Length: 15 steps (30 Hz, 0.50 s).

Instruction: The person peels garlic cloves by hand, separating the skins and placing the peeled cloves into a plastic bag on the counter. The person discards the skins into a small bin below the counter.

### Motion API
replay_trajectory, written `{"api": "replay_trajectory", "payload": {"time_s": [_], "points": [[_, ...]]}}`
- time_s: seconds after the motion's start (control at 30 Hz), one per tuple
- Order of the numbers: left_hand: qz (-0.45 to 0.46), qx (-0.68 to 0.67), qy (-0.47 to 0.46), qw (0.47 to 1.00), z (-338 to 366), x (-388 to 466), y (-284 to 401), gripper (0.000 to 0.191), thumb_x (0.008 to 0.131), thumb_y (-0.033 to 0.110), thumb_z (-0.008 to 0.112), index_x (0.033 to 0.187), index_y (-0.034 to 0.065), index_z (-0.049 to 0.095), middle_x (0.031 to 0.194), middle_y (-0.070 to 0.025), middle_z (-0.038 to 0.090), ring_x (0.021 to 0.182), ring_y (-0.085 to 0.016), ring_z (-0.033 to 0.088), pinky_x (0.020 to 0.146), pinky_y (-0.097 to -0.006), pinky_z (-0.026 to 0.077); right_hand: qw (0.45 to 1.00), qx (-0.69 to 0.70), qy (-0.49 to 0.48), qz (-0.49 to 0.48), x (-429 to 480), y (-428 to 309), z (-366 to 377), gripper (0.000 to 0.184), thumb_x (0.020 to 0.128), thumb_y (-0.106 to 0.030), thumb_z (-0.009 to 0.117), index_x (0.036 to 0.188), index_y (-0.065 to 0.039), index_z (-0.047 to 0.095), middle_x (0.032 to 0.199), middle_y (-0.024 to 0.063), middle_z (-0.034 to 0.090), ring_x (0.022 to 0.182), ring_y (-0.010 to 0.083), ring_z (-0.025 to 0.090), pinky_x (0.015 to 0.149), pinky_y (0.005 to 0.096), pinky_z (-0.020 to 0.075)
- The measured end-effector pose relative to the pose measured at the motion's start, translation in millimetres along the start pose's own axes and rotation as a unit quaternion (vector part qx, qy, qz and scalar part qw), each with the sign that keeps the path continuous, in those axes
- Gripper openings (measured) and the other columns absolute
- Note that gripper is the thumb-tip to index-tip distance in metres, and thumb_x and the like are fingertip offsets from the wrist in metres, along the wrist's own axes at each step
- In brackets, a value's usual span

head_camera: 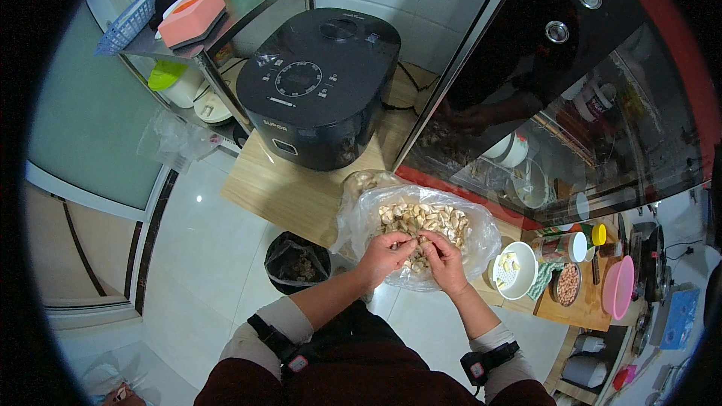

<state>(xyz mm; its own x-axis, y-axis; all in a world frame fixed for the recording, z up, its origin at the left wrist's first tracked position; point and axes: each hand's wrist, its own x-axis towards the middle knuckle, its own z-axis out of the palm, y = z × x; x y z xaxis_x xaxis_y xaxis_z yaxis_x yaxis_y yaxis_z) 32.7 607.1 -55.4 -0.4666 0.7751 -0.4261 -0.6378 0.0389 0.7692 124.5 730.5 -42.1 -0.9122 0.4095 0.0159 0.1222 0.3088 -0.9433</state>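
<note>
Many garlic cloves in their skins [451, 220] lie in a clear plastic bag [482, 225], opened wide on the wooden counter. Above them my left hand [389, 256] and my right hand [444, 264] meet at the fingertips. Both pinch one small piece, seemingly a garlic clove, mostly hidden by the fingers. To the right of the bag, a white strainer bowl [524, 279] holds a few pale peeled cloves [507, 262]. Below the counter's edge at left, a black-lined bin [276, 270] contains brownish scraps.
A black rice cooker [321, 90] stands on the counter [271, 186] beyond the bag. A glass-fronted cabinet [507, 124] rises at right. Farther right are a cutting board [586, 313], a bowl of peanuts [567, 285], lidded jars [555, 247] and a pink basin [619, 287].
</note>
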Motion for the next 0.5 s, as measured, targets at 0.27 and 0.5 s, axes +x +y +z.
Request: {"api": "replay_trajectory", "payload": {"time_s": [0.27,0.5], "points": [[0.018,0.078,-0.025,0.996,-5.5,-3.0,6.4,0.019,0.083,0.017,0.054,0.081,-0.0008,0.061,0.056,0.0033,0.047,0.048,-0.004,0.039,0.044,-0.0184,0.032,0.988,-0.107,-0.01,-0.111,-0.3,-3.8,-3.5,0.021,0.08,-0.003,0.051,0.1,-0.004,0.056,0.089,0.0131,0.055,0.08,0.0242,0.055,0.068,0.0282,0.0445],[0.022,0.125,-0.065,0.99,-11.9,-2.9,8.1,0.02,0.084,0.016,0.051,0.076,-0.0008,0.06,0.055,0.0022,0.048,0.047,-0.004,0.04,0.043,-0.0189,0.033,0.968,-0.204,-0.028,-0.143,-1.4,1.1,-5.2,0.021,0.076,-0.003,0.054,0.097,-0.006,0.058,0.087,0.0106,0.055,0.074,0.0262,0.057,0.062,0.0312,0.047]]}}
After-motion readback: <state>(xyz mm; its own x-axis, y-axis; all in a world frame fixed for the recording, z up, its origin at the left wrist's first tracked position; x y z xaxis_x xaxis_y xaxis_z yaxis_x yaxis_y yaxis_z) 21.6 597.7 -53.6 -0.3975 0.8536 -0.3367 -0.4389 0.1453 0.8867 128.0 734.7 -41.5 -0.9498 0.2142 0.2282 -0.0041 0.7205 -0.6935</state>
